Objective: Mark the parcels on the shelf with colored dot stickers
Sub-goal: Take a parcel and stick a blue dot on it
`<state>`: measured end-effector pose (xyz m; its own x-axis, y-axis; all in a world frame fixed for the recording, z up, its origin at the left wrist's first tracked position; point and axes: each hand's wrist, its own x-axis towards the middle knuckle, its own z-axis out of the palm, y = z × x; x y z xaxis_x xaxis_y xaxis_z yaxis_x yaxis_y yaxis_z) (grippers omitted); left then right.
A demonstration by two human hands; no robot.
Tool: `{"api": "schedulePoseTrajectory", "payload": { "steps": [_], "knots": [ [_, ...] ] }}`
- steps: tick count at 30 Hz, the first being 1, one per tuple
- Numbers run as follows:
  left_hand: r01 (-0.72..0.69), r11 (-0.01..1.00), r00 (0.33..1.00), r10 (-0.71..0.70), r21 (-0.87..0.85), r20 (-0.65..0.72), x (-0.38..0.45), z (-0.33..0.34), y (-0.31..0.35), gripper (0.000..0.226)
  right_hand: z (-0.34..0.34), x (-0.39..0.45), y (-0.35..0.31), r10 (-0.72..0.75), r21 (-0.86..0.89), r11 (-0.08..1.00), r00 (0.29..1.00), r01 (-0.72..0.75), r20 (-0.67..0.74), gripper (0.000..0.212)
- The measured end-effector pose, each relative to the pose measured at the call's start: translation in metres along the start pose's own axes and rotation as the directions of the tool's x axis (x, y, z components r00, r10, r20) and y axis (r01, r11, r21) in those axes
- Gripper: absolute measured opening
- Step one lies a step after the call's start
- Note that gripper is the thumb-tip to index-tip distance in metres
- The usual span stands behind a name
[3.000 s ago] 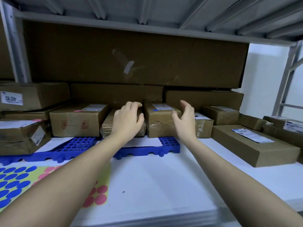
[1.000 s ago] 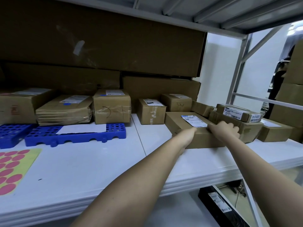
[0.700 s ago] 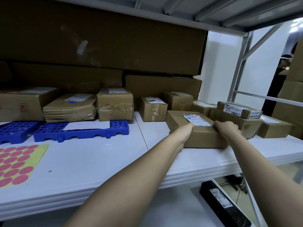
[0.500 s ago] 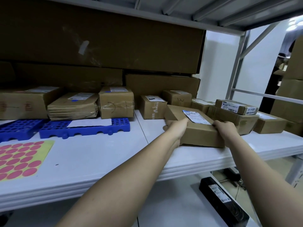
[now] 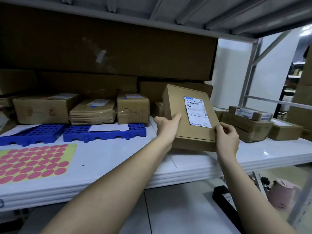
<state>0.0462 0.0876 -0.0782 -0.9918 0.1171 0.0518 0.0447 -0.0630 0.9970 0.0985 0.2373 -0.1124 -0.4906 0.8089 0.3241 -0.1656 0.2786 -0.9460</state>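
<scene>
Cardboard parcel (image 5: 179, 112) tilted up, gripped by left hand (image 5: 166, 127); right hand (image 5: 226, 137) seemingly pinching.

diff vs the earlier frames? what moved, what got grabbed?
Both hands left the small boxes in the middle of the shelf, went right and took the flat labelled parcel. It lay flat; now it is lifted and tipped up, label facing the camera, left hand at its left edge, right hand at its lower right corner. Pink sticker sheet and other boxes unmoved.
</scene>
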Motion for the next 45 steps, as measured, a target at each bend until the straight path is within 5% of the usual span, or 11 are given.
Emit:
{"api": "schedulePoseTrajectory", "payload": {
  "steps": [8, 12, 19, 23, 30, 35, 45],
  "knots": [
    [-0.191, 0.981, 0.972, 0.188, -0.014, -0.141, 0.007, -0.088, 0.016, 0.044, 0.069, -0.031, -0.03, -0.041, 0.268, 0.963, 0.97, -0.025, 0.239, 0.019],
    [-0.255, 0.964, 0.952, 0.237, -0.075, -0.193, 0.011, -0.13, 0.018, 0.043, 0.101, -0.043, -0.047, -0.003, 0.309, 0.938, 0.888, -0.158, 0.46, 0.03],
    [-0.315, 0.944, 0.94, 0.296, -0.1, -0.17, 0.012, -0.196, 0.026, 0.053, 0.15, -0.071, -0.062, -0.083, 0.318, 0.93, 0.736, -0.186, 0.672, 0.057],
    [-0.332, 0.942, 0.932, 0.319, -0.053, -0.173, 0.015, -0.224, 0.028, 0.044, 0.174, -0.087, -0.068, -0.16, 0.364, 0.919, 0.702, -0.149, 0.694, 0.074],
    [-0.289, 0.957, 0.941, 0.277, -0.037, -0.196, 0.028, -0.252, 0.013, 0.045, 0.197, -0.106, -0.056, -0.27, 0.462, 0.88, 0.686, -0.109, 0.676, 0.067],
    [-0.277, 0.959, 0.945, 0.262, -0.055, -0.194, 0.029, -0.259, 0.001, 0.024, 0.201, -0.109, -0.046, -0.259, 0.46, 0.875, 0.659, -0.148, 0.706, 0.077],
    [-0.255, 0.965, 0.948, 0.238, -0.054, -0.212, 0.027, -0.264, -0.002, 0.027, 0.198, -0.115, -0.038, -0.268, 0.463, 0.876, 0.666, -0.132, 0.696, 0.065]
  ]
}}
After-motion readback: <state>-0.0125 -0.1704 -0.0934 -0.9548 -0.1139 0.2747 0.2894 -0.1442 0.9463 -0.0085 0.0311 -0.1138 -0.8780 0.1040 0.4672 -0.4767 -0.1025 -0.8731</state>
